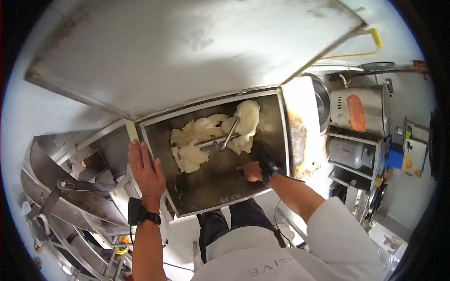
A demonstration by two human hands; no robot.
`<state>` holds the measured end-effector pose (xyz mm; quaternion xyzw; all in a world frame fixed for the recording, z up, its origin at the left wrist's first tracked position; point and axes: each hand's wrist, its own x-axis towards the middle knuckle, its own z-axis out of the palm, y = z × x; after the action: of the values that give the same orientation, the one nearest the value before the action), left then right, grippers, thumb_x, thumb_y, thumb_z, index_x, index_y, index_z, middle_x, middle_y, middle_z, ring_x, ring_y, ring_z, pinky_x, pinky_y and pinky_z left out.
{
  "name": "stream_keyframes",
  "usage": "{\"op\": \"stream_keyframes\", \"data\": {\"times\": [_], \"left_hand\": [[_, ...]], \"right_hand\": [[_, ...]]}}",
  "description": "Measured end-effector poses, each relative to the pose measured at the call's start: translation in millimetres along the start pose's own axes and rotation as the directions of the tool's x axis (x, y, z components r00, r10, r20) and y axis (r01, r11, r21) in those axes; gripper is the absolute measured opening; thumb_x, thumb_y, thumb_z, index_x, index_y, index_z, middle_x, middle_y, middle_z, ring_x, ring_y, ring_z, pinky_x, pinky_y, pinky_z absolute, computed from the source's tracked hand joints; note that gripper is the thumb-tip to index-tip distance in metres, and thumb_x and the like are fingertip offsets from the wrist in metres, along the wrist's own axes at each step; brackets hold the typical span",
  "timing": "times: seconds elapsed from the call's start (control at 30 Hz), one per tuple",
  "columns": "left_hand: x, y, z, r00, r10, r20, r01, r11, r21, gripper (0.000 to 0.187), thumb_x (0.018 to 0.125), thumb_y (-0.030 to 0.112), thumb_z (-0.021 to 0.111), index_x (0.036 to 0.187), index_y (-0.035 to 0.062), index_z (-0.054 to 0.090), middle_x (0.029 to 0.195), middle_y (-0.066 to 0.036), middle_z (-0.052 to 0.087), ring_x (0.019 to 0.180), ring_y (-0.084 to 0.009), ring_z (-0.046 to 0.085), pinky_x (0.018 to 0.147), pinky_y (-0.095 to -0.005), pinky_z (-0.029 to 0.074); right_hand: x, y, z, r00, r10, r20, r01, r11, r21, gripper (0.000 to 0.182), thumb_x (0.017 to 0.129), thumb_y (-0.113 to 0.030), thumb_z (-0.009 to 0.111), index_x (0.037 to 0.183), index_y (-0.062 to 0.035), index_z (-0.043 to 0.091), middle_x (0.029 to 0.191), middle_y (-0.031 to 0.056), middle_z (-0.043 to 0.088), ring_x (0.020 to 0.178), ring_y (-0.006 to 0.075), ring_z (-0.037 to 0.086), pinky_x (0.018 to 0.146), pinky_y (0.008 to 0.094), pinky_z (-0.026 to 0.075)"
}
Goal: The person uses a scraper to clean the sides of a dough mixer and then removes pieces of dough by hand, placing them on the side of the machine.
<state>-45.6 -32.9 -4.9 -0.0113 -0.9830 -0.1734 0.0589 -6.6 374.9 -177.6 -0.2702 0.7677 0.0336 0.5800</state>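
Note:
A dough mixer's metal tub (285, 136) stands before me, with pale, sticky dough (192, 136) clinging around its steel mixing bar (228, 135). One lump of dough hangs over the right part of the bar. My left hand (147, 173) lies flat on the tub's left rim, its fingers stretched out. Inside the tub, low on the right, my right hand (253, 172) is curled near the front wall, below the dough and apart from it. Its fingers are bent, and whatever they may hold is too small to make out.
The mixer's raised lid (187, 51) rises behind the tub. Metal sinks or troughs (79, 192) stand at the left. On the right are a large steel pot (358, 110), a shelf holding a gas cylinder (349, 152), and a stained white side panel (300, 136).

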Motion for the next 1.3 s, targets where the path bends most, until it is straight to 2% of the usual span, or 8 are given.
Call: {"op": "stream_keyframes", "data": {"times": [0.1,0.2,0.3,0.37,0.5,0.6,0.83,1.3], "left_hand": [[-2.1,-1.8,0.2,1.0,-0.01,-0.005,0.01,1.0,0.013,0.056,0.096,0.021,0.05,0.145,-0.0033,0.037,0.153,-0.025,0.03,0.143,-0.0435,0.025,0.117,-0.0529,0.022],[-0.3,2.1,-3.0,1.0,-0.018,-0.013,0.018,1.0,0.007,0.057,0.094,0.02,0.052,0.144,-0.0037,0.038,0.153,-0.025,0.03,0.143,-0.0423,0.025,0.117,-0.0525,0.021],[0.0,2.9,-3.3,1.0,-0.017,-0.007,0.017,1.0,0.012,0.056,0.094,0.019,0.052,0.143,-0.0044,0.039,0.154,-0.025,0.029,0.143,-0.0423,0.025,0.117,-0.0527,0.021],[0.0,3.8,-3.9,0.999,-0.037,0.015,0.038,0.999,-0.01,0.055,0.094,0.018,0.052,0.142,-0.0054,0.04,0.154,-0.024,0.029,0.143,-0.0422,0.025,0.117,-0.0528,0.022],[-1.0,4.5,-2.1,1.0,-0.001,0.027,0.001,1.0,0.002,0.056,0.094,0.018,0.051,0.143,-0.0059,0.038,0.154,-0.024,0.029,0.144,-0.0422,0.025,0.116,-0.0517,0.022],[-1.2,0.4,1.3,0.998,0.058,0.006,-0.058,0.998,0.041,0.056,0.096,0.018,0.05,0.144,-0.0059,0.035,0.154,-0.025,0.028,0.144,-0.0424,0.024,0.117,-0.0502,0.022],[-0.9,5.6,0.7,0.998,0.001,0.06,-0.002,1.0,0.012,0.056,0.102,0.025,0.043,0.146,-0.0067,0.032,0.155,-0.028,0.024,0.144,-0.0435,0.022,0.117,-0.0496,0.02],[-0.1,9.3,0.0,0.999,0.031,0.039,-0.032,0.999,0.019,0.058,0.104,0.033,0.038,0.147,-0.0058,0.032,0.154,-0.028,0.024,0.143,-0.0449,0.023,0.116,-0.0534,0.02]], "right_hand": [[-117.3,-70.3,-82.7,0.992,0.101,-0.078,-0.088,0.984,0.155,0.039,0.085,-0.015,0.053,0.122,-0.0043,0.059,0.1,0.0203,0.069,0.086,0.0381,0.068,0.069,0.0502,0.053],[-148.6,-80.7,-68.2,0.848,-0.143,-0.51,0.267,0.947,0.179,0.042,0.088,-0.008,0.048,0.13,-0.004,0.053,0.081,0.015,0.07,0.066,0.0292,0.066,0.055,0.0392,0.052],[-209.7,-127.7,-133.1,0.937,0.058,-0.345,0.299,0.382,0.875,0.04,0.099,-0.018,0.048,0.136,-0.0038,0.049,0.084,0.009,0.064,0.049,0.0128,0.049,0.041,0.0298,0.04],[-195.2,-138.2,-137.7,0.929,0.103,-0.356,0.349,0.082,0.933,0.04,0.099,-0.019,0.048,0.138,-0.0072,0.048,0.09,0.0072,0.063,0.049,0.0105,0.046,0.039,0.027,0.036],[-176.4,-149.6,-162.7,0.946,0.129,-0.299,0.312,-0.615,0.724,0.054,0.098,-0.013,0.044,0.151,-0.014,0.033,0.102,0.0085,0.06,0.052,0.0076,0.041,0.04,0.0205,0.033],[-163.0,-153.2,-174.7,0.943,0.179,-0.281,0.296,-0.837,0.461,0.054,0.098,-0.014,0.043,0.15,-0.0167,0.031,0.094,0.0065,0.057,0.055,0.0086,0.043,0.041,0.0203,0.034],[-137.7,-161.7,-206.5,0.918,0.313,-0.246,0.319,-0.948,-0.013,0.049,0.097,-0.016,0.045,0.145,-0.0205,0.038,0.088,0.0041,0.053,0.06,0.0122,0.045,0.048,0.0253,0.038],[-127.6,-138.5,-244.9,0.829,0.435,-0.352,0.342,-0.892,-0.296,0.048,0.098,-0.019,0.045,0.145,-0.0216,0.034,0.091,0.0048,0.053,0.064,0.013,0.049,0.052,0.0272,0.042]]}}
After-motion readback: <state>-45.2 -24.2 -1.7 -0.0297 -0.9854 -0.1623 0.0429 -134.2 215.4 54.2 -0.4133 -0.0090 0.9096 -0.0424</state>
